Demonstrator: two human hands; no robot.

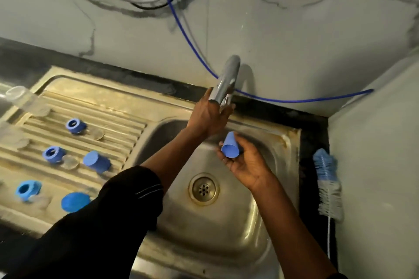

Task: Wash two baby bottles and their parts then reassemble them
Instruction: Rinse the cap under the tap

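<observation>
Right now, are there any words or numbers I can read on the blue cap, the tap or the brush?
None: no word, number or logo can be read anywhere.
The blue cap in the right hand is plain, the tap that the left hand grips shows only shine, and the bottle brush and blue rings show no print.

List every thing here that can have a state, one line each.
tap: gripped by left hand, no stream visible
blue cap: off its bottle, held in right hand
sink: drain unplugged, no pooled water
blue rings: detached, on drainboard
clear bottle: uncapped, lying down
bottle brush: lying beside sink
</observation>
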